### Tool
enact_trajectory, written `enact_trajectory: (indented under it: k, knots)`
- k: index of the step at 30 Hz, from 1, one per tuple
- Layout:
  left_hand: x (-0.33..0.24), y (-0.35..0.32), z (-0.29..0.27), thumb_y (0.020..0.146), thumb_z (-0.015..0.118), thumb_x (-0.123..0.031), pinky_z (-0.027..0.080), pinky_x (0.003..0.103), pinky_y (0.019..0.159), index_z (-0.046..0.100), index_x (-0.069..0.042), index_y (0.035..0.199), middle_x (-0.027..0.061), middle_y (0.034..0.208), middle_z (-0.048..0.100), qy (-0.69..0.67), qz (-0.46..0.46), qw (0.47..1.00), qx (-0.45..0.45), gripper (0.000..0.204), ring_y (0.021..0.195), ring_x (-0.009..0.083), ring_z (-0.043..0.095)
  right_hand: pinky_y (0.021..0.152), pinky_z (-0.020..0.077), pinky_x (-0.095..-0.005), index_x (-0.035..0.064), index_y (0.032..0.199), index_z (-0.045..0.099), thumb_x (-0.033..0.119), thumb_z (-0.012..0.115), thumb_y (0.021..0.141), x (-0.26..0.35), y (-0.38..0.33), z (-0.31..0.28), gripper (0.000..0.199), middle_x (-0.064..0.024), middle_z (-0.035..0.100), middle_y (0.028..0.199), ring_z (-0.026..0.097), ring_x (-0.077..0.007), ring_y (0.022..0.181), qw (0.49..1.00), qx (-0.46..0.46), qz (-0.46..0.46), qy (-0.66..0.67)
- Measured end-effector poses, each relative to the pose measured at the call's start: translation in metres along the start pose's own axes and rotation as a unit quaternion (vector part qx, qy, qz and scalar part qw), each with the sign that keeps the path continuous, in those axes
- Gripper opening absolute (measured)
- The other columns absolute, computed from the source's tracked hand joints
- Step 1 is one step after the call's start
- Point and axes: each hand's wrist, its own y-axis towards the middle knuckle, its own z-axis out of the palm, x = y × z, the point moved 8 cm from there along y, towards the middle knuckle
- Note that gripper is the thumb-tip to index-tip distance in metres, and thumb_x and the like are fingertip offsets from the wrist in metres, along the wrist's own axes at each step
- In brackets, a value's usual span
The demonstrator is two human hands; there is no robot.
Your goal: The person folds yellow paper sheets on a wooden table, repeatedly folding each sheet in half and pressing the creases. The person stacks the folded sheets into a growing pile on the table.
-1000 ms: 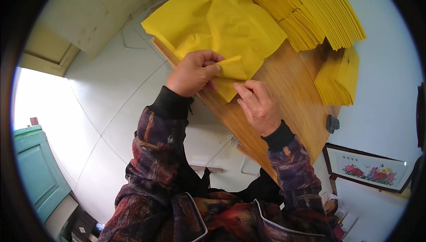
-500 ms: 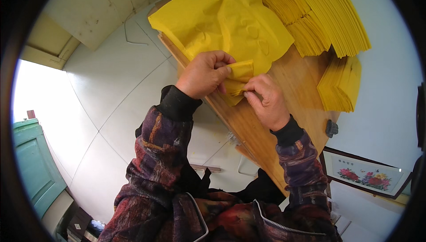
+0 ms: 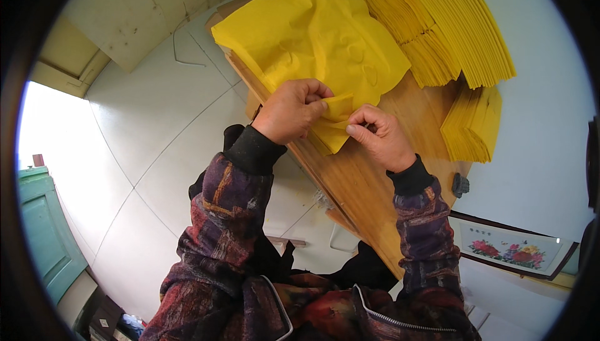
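It looked like a plain room in a home, used for handwork with paper. A wooden table [image 3: 369,178] stood against a white wall, and on its far right side lay fanned stacks of folded yellow paper [image 3: 450,22], with a smaller stack [image 3: 472,125] nearer. A framed flower picture [image 3: 509,250] leaned by the wall at the near right. The floor had large pale tiles [image 3: 150,128], and a teal door [image 3: 44,235] stood at the left

Framed flower pic [image 3: 509,248], teal door [image 3: 44,231]
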Motion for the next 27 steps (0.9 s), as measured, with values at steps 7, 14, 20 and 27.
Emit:
enact_trajectory:
  k: [7, 14, 20, 27]
  knots:
    - [-0.003, -0.001, -0.002, 0.086, 0.055, -0.011, 0.046, 0.026, 0.057, 0.058, 0.005, 0.105, 0.0059, 0.077, 0.063, 0.051, 0.014, 0.999, 0.015, 0.025, 0.061, 0.0113, 0.055, 0.061, 0.0422, -0.0235, -0.0008, 0.084, 0.058, 0.007, 0.061, 0.087, -0.001, 0.001, -0.006, 0.009, -0.0010, 0.057, 0.073, 0.049, -0.0073, 0.067, 0.995, -0.086, 0.017, 0.037]
    - [-0.010, -0.003, 0.002, 0.083, 0.059, -0.009, 0.049, 0.028, 0.074, 0.060, 0.004, 0.104, 0.0113, 0.091, 0.068, 0.049, 0.136, 0.989, 0.022, 0.025, 0.085, 0.0152, 0.063, 0.061, 0.0415, -0.0216, 0.0010, 0.087, 0.059, 0.006, 0.061, 0.088, 0.013, 0.001, -0.009, 0.006, -0.0003, 0.057, 0.076, 0.050, -0.0069, 0.067, 0.989, -0.145, -0.012, -0.038]
    - [-0.001, -0.001, -0.001, 0.083, 0.057, -0.005, 0.048, 0.026, 0.072, 0.059, 0.004, 0.104, 0.0088, 0.087, 0.067, 0.065, 0.053, 0.996, 0.012, 0.023, 0.080, 0.0133, 0.062, 0.062, 0.0453, -0.0288, 0.0018, 0.088, 0.061, 0.000, 0.065, 0.078, 0.049, -0.031, 0.006, 0.011, -0.0071, 0.056, 0.082, 0.056, -0.0208, 0.070, 0.949, -0.121, -0.150, -0.249]
    - [-0.005, -0.004, -0.002, 0.084, 0.056, -0.006, 0.047, 0.026, 0.070, 0.060, 0.005, 0.102, 0.0068, 0.082, 0.065, 0.056, 0.044, 0.997, 0.004, 0.021, 0.075, 0.0116, 0.059, 0.066, 0.0470, -0.0370, 0.0037, 0.086, 0.062, -0.003, 0.069, 0.071, 0.047, -0.029, 0.022, 0.018, -0.0096, 0.056, 0.084, 0.056, -0.0286, 0.079, 0.920, -0.089, -0.218, -0.314]
